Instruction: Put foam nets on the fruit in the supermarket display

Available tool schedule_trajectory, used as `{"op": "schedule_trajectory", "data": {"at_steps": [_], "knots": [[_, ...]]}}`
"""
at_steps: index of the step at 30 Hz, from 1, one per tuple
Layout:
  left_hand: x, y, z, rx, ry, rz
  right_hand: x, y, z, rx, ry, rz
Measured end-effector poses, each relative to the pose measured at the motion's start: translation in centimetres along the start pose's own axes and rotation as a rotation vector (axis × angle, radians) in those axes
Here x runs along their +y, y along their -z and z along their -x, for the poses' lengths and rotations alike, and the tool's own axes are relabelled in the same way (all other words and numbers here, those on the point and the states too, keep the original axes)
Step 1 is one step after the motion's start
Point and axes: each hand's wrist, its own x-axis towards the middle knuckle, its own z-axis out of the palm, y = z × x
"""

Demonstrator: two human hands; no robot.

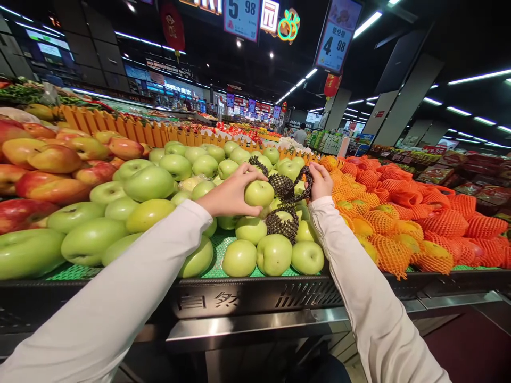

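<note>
My left hand [235,190] is wrapped round a green apple [258,193] above the heap of green apples. To its right, my right hand [320,182] pinches a black foam net sleeve [306,181] between thumb and fingers. More black netting [281,186] lies between my two hands. Just below it, another black net [282,224] covers part of an apple in the heap. A row of loose green apples [274,255] sits at the front of the display, on green matting [219,255].
Red and yellow apples [54,158] are piled on the left. Fruit in orange foam nets [395,229] and red foam nets [451,223] fills the right. The black crate edge [255,292] runs along the front; a low orange fence [159,135] stands behind. Price signs [335,40] hang overhead.
</note>
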Motion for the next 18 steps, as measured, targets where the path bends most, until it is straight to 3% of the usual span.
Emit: {"op": "schedule_trajectory", "data": {"at_steps": [9, 15, 18], "knots": [[0.3, -0.8, -0.1, -0.114, -0.071, 0.103, 0.9, 0.9, -1.7, 0.222, 0.152, 0.049], [0.0, -1.3, -0.1, -0.193, 0.0, 0.139, 0.4, 0.6, -1.3, 0.2, 0.181, 0.092], [0.0, -1.3, 0.0, -0.22, -0.008, 0.156, -0.2, 0.4, -0.7, 0.07, 0.215, 0.101]]}}
